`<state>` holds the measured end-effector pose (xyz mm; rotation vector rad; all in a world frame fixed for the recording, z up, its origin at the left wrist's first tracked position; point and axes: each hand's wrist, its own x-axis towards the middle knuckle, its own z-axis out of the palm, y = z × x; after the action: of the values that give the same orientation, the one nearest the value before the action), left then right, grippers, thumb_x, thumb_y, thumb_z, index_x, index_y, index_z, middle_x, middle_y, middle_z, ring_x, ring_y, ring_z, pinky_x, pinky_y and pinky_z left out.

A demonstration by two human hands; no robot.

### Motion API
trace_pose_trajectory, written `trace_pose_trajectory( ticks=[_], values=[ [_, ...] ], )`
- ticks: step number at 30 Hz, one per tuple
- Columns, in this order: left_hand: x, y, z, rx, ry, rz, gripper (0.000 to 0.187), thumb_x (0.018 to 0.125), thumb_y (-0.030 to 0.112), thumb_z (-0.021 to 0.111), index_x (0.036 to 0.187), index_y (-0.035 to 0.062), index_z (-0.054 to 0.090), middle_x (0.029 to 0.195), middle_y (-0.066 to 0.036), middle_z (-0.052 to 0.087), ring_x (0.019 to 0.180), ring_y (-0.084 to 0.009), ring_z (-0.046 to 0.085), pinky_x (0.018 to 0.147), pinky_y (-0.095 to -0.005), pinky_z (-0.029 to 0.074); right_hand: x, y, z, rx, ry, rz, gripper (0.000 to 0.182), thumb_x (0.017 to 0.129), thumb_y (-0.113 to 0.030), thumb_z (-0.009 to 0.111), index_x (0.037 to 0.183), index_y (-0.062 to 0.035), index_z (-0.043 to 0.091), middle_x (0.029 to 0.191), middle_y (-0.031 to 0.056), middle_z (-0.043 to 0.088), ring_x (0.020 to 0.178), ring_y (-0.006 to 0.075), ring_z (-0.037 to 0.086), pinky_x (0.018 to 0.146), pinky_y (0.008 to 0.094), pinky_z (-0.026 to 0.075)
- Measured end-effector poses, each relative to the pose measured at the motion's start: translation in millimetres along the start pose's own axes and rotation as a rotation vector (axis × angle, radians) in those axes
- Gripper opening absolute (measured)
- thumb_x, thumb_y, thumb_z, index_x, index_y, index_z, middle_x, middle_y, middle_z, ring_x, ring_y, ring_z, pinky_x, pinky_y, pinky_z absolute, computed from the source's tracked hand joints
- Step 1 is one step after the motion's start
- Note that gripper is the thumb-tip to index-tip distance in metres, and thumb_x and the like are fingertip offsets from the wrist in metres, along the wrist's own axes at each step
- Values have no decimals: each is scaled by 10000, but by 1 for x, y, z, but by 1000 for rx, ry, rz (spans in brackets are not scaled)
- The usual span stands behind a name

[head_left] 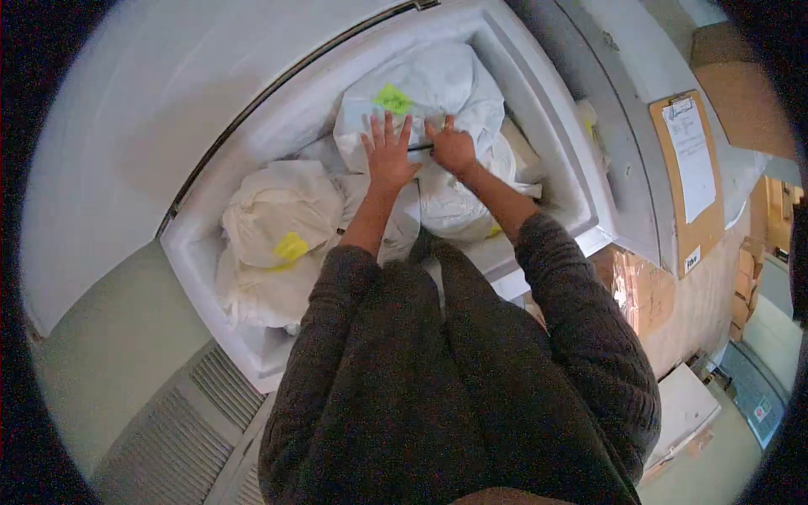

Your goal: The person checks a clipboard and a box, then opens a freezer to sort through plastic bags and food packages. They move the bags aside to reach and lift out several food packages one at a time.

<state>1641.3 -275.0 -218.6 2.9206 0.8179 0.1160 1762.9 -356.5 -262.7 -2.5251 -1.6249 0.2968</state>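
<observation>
A large white plastic bag with a green label (438, 88) lies at the far right inside the open white chest freezer (551, 126). The left hand (389, 156) rests flat on it, fingers wide; the right hand (452, 148) pinches a thin dark pen (419, 147). Another white bag with a yellow label (273, 215) lies left.

we're leaning over an open chest freezer (539, 93), lid (143, 109) swung up on the left. inside, one big bag (438, 84) sits at the far end with a sticky note (392, 99) on top, and both our hands rest on it, left hand (389, 156) just beside right hand (453, 150). another bag (273, 210) lies nearer on the left with its own note (291, 248). a clipboard (692, 181) hangs off to the right, with cardboard boxes (665, 303) below it.
</observation>
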Motion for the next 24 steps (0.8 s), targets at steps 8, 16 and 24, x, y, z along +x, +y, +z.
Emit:
trace_pose_trajectory(
  ticks=[8,16,24],
  values=[
    [6,-42,-19,-321,2,-22,339,608,167,594,927,71,527,803,-133,517,778,-308,511,694,-384,405,-9,-34,-53,304,232,-126,237,629,-201,531,827,-74,512,674,106,537,575,279,552,473,390,431],
    [-119,-76,-166,-162,180,-260,171,619,46,570,780,0,532,760,-147,549,712,-302,533,644,-357,423,-58,-141,-176,628,228,-442,290,600,-236,564,811,-52,490,660,103,526,600,294,542,521,398,427],
    [-266,-86,-167,-184,38,-741,485,681,113,580,1092,-48,378,1063,-220,442,979,-318,443,830,-359,354,-108,-241,-125,916,-172,-616,299,623,-255,561,820,-47,478,691,133,534,655,315,538,561,414,416]
  ],
)
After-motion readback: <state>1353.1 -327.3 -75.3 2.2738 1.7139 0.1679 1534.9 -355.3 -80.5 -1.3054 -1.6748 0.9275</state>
